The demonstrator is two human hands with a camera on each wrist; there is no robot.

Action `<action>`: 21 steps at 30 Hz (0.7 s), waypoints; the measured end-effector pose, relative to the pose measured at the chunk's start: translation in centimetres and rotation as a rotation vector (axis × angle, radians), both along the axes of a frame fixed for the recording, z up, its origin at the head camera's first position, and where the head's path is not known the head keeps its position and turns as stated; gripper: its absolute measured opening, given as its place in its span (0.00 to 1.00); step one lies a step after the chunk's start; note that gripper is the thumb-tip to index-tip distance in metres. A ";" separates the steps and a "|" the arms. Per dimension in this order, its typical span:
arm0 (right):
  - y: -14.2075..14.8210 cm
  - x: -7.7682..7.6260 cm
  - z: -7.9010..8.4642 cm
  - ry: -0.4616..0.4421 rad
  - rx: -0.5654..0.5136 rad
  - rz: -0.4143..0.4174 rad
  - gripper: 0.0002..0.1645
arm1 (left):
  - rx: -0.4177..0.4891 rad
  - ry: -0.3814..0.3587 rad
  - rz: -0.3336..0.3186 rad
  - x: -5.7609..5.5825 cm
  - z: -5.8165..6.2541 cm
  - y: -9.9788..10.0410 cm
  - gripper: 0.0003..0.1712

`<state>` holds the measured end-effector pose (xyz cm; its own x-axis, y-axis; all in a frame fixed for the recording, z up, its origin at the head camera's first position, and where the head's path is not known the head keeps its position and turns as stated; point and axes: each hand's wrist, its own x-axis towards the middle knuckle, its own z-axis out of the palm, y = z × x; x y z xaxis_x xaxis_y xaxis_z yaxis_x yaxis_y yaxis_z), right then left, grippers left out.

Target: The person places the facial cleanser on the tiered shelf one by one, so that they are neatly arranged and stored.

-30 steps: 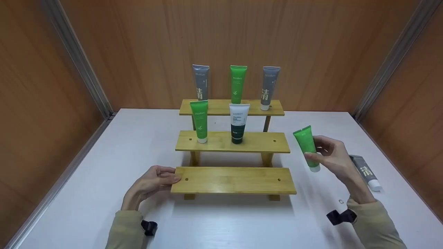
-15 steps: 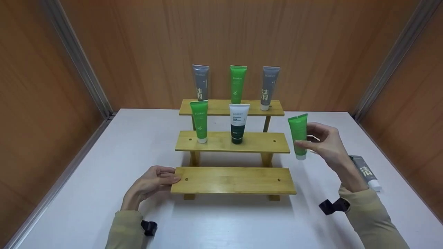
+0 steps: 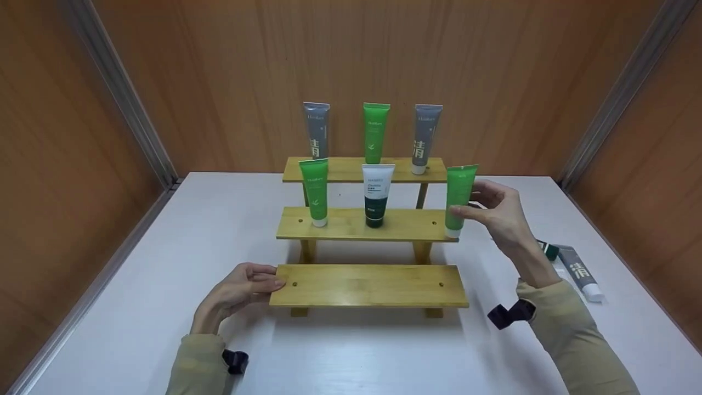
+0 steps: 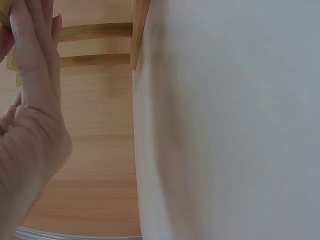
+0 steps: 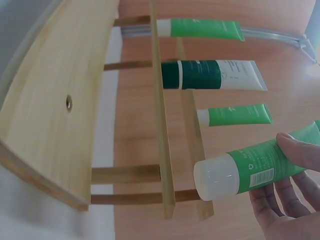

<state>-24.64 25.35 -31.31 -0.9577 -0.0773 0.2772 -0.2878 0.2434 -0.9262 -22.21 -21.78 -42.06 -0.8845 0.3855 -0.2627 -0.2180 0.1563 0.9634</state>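
My right hand [image 3: 502, 216] pinches a green tube [image 3: 459, 192] with its white cap down, at the right end of the middle shelf [image 3: 408, 226]. In the right wrist view the tube's white cap [image 5: 216, 179] hangs near the shelf edges; contact with the board is not plain. With thumb and fingers, my left hand [image 3: 236, 291] grips the left end of the bottom shelf [image 3: 370, 285]. On the middle shelf stand another green tube [image 3: 315, 192] and a white and dark green tube [image 3: 378, 189]. The left wrist view shows the left hand [image 4: 37, 100] at the wood.
Two grey tubes, left [image 3: 317, 129] and right [image 3: 426, 134], flank a green tube [image 3: 376, 131] on the top shelf [image 3: 348, 170]. On the white table [image 3: 137, 285] at right lie a grey tube [image 3: 580, 273] and a dark green-ended thing [image 3: 549, 249], partly hidden by the arm. Wooden walls enclose the table.
My right hand has carried the green tube leftward and up to the middle shelf's right end, and the tube has turned more upright. The left hand keeps its place.
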 end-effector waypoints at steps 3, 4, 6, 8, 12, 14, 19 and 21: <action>-0.6 -0.5 -0.1 -0.022 -0.033 -0.002 0.30 | 0.005 -0.001 0.003 0.0 0.0 0.0 0.42; -0.8 -0.7 -0.1 -0.025 -0.045 -0.001 0.30 | 0.006 -0.002 0.006 0.0 0.0 0.0 0.42; -1.2 -1.0 -0.2 -0.029 -0.062 -0.003 0.30 | 0.008 -0.002 0.006 0.0 0.1 0.1 0.42; -1.6 -1.2 -0.2 -0.033 -0.074 -0.003 0.30 | 0.011 -0.001 0.004 0.0 0.1 0.1 0.42; -2.3 -1.7 -0.3 -0.046 -0.093 -0.003 0.29 | 0.013 0.005 -0.003 0.0 0.1 0.0 0.40; -2.7 -1.9 -0.4 -0.050 -0.110 -0.001 0.29 | 0.011 0.004 0.000 0.0 0.0 0.0 0.40; -3.3 -2.4 -0.7 -0.057 -0.161 0.020 0.29 | 0.003 0.001 0.009 0.0 0.0 0.0 0.41; -3.5 -2.5 -0.8 -0.063 -0.179 0.027 0.29 | 0.002 0.003 0.007 0.0 0.0 0.0 0.41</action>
